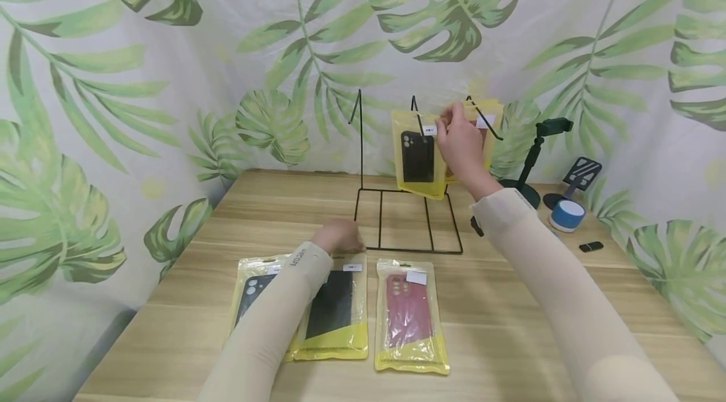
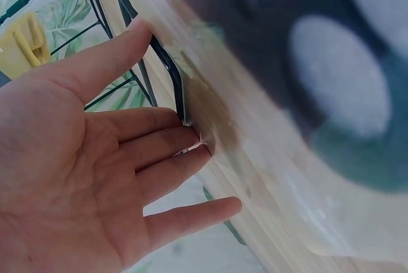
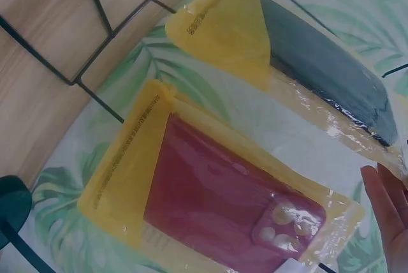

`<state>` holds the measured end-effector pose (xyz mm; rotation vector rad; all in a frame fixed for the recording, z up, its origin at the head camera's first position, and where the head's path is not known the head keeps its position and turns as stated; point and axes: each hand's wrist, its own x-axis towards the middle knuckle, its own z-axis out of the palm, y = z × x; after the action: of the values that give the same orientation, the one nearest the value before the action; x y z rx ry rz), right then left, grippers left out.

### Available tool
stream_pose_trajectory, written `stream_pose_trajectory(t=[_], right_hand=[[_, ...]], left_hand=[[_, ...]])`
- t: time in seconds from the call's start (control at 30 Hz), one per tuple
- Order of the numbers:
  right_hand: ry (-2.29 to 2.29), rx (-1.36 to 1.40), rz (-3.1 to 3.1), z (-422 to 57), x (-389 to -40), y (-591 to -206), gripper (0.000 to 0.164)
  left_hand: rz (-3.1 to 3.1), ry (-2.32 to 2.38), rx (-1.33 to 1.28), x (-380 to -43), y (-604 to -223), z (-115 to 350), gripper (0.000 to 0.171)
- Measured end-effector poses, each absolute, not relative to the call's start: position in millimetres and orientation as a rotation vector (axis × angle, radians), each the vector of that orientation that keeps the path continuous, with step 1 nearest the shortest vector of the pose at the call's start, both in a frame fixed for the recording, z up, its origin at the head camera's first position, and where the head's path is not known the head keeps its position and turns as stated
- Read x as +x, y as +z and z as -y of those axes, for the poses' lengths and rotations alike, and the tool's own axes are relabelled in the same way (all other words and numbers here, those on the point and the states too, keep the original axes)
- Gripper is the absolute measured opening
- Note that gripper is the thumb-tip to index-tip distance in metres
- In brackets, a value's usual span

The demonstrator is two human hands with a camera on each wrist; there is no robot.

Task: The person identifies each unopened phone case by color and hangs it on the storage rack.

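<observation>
I see the left hand loose, holding nothing, by the top of 1 flat pouch. Middle hook has the hanging pouch, right hand pinching its upper corner. Looks like hanging step, nearly done; next probably needs settling it, letting go. It's see-through, yellow-bottomed, black case inside, white label.

Wears a long, pale cream left sleeve and a matching right sleeve, plain along the forearms. Ends at the wrists in a left cuff and a right cuff of the same cream. Carries small dark lettering on the left one, too small to read, and tiny dark marks on the right one. Leaves bare the left hand and right hand. Shows slim fingers and a finely creased palm.
</observation>
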<state>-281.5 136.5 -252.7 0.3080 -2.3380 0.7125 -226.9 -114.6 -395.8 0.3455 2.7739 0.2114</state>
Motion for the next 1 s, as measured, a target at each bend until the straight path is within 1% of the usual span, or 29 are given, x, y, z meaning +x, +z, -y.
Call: stream_pose_trajectory(t=[0.2, 0.4, 0.67, 0.83, 1.0], right_hand=[[0.698, 0.277, 2.338, -133.8, -299.3, -253.4, 0.02], [0.646, 0.221, 2.384, -129.1, -312.6, -251.3, 0.022], [0.547, 0.174, 2.426, -125.0, -322.1, -247.0, 0.023], [0.483, 0.188, 2.431, -127.0, -324.2, -249.3, 0.028], [0.515, 0.193, 2.48, -134.0, -314.8, -257.1, 0.039]], left_hand=[[-2.771, 0.215, 0.342, -228.7, -400.4, 113.0, 0.039], [-2.774, 0.234, 0.326, -228.0, -399.1, 114.7, 0.037], [-2.769, 0.242, 0.343, -225.7, -394.7, 115.2, 0.043], [-2.776, 0.216, 0.354, -226.2, -396.2, 115.3, 0.039], [-2.785, 0.207, 0.365, -225.5, -397.9, 117.8, 0.035]])
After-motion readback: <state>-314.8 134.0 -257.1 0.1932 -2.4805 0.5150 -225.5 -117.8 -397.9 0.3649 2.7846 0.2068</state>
